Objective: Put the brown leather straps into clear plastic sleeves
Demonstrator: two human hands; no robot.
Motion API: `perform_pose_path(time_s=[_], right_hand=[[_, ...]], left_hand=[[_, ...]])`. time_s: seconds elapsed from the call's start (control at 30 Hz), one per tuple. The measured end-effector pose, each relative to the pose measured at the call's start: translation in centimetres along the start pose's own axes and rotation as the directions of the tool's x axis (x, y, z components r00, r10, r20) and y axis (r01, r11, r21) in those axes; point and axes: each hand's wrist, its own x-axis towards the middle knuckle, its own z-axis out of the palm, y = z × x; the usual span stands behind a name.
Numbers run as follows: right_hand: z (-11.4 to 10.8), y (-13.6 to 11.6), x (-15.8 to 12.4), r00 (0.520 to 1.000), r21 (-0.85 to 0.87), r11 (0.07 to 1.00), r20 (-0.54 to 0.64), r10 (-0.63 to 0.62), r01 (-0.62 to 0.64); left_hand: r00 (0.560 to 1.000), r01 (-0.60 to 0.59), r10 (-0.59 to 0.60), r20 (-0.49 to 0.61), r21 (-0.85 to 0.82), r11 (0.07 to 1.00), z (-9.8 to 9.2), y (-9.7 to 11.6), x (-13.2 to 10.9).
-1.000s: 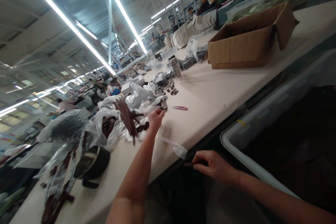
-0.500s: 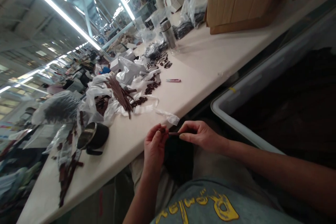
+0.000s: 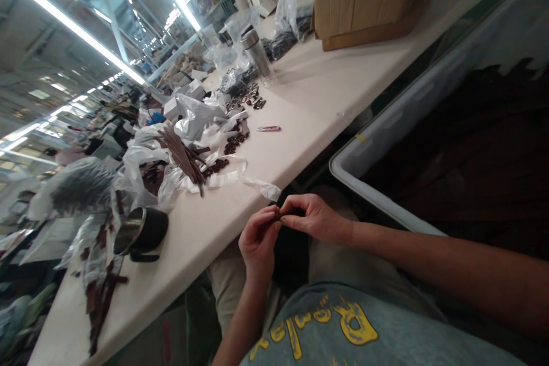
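At left, a pot [image 3: 141,231] stands on the table [image 3: 197,234]. Next, brown strips [image 3: 182,151] lie among bags [image 3: 191,120], with dark links [image 3: 217,168] just beside. The left hand [image 3: 257,240] is pinched narrow at the table's near edge; snips [image 3: 269,128] lie beyond. The piece [image 3: 278,218] sits between both hands' fingertips, mostly covered, its form undeterminable. The right hand [image 3: 317,218] pinches it likewise. Change noted: the gap between the hands has closed, suggesting close two-handed work. A tub [image 3: 347,171] stands at far right.
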Motion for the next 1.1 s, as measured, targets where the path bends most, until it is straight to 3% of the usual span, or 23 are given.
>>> perform_pose_path(time_s=[0.17, 0.33, 0.7, 0.83, 1.0, 1.1], right_hand=[[0.2, 0.0, -0.3, 0.994, -0.144, 0.985, -0.020, -0.104, 0.100], [0.0, 0.0, -0.3, 0.987, -0.215, 0.964, 0.005, -0.162, 0.159], [-0.1, 0.9, -0.7, 0.983, -0.352, 0.918, 0.104, -0.154, 0.181], [-0.4, 0.9, -0.6, 0.962, -0.510, 0.818, 0.192, -0.194, 0.267], [-0.6, 0.9, -0.4, 0.931, -0.683, 0.635, 0.305, -0.199, 0.359], [-0.7, 0.9, -0.3, 0.923, -0.702, 0.600, 0.317, -0.218, 0.383]], left_hand=[[0.976, 0.209, -0.216, -0.006, -0.224, 0.952, 0.5, -0.5, -0.6], [0.934, 0.342, -0.357, 0.014, -0.322, 0.883, 0.1, -1.0, -0.5], [0.945, 0.261, -0.295, -0.143, -0.219, 0.940, -1.2, -1.0, -0.3], [0.933, 0.254, -0.294, -0.209, -0.197, 0.947, -1.9, -0.6, 0.1], [0.926, 0.276, -0.317, -0.207, -0.205, 0.939, -2.1, -0.5, 0.1], [0.929, 0.278, -0.320, -0.186, -0.218, 0.935, -2.2, -0.7, 0.1]])
